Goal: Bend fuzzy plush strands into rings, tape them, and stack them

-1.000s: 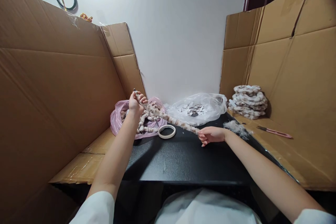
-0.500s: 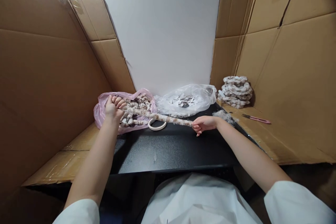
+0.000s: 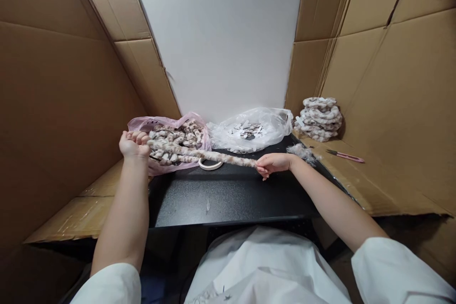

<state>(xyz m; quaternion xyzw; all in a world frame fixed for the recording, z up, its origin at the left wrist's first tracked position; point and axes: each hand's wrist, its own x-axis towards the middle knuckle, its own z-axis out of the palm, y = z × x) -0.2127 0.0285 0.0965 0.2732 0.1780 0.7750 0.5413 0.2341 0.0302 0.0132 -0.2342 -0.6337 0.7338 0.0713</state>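
A fluffy white-and-brown strip [image 3: 213, 156] stretches taut across the table, held at both ends. My left hand [image 3: 135, 143] is closed around its left end, in front of a pink plastic bag [image 3: 171, 123]. My right hand [image 3: 273, 164] pinches its right end above the black tabletop. Inside the pink bag lie more fluffy strips [image 3: 188, 134] of the same kind. Under the middle of the strip a roll of tape [image 3: 211, 166] lies flat, partly covered by it.
A clear plastic bag [image 3: 228, 140] with small white tags stands at the back. On the right are stacked fluffy coils [image 3: 320, 119], pink-handled thread snips [image 3: 345, 156] and a tuft of loose fluff [image 3: 302, 153]. Cardboard walls [image 3: 399, 104] rise at both sides.
My left hand has moved left and my right hand slightly left, with the strip still stretched between them. The view has tilted down a little.
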